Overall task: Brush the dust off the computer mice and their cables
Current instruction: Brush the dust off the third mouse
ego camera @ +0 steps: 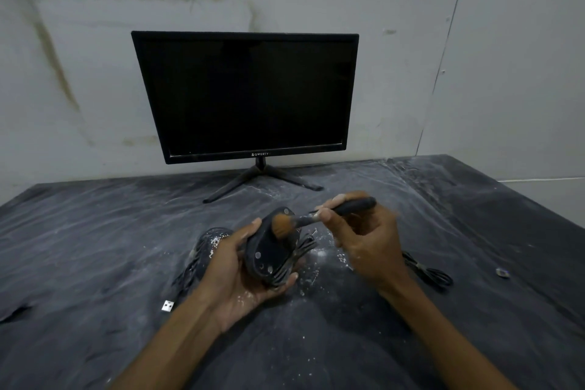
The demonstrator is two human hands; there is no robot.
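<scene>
Brushing of the first mouse, underside phase. The left hand (250, 275) cradles a black computer mouse (274, 247) above the table (95, 247), fingers curled beneath it and thumb along its near edge, so that the flat underside with its pale glide pads faces up towards the camera. The mouse's bundled cable (299, 255) lies folded against the body, pinned in the same grip. The right hand (364, 241) pinches the dark handle of a soft brush (319, 215) between thumb and fingertips; the brown bristle head rests on the upper end of the underside, blurred as in a stroke. A second mouse (209, 239), heavily powdered, lies on the table just behind the left hand, its cable running to a USB plug (167, 306) at the near left. A further coil of black cable (427, 272) lies to the right of the right hand; whether a mouse sits with it cannot be told. A dark monitor (245, 95) stands at the rear. White dust streaks the table covering. Judged stage: early, with one mouse in work and at least one untouched. The next move likely calls for turning the held mouse to expose its cable folds, keeping strokes directed away from surfaces already cleaned.
</scene>
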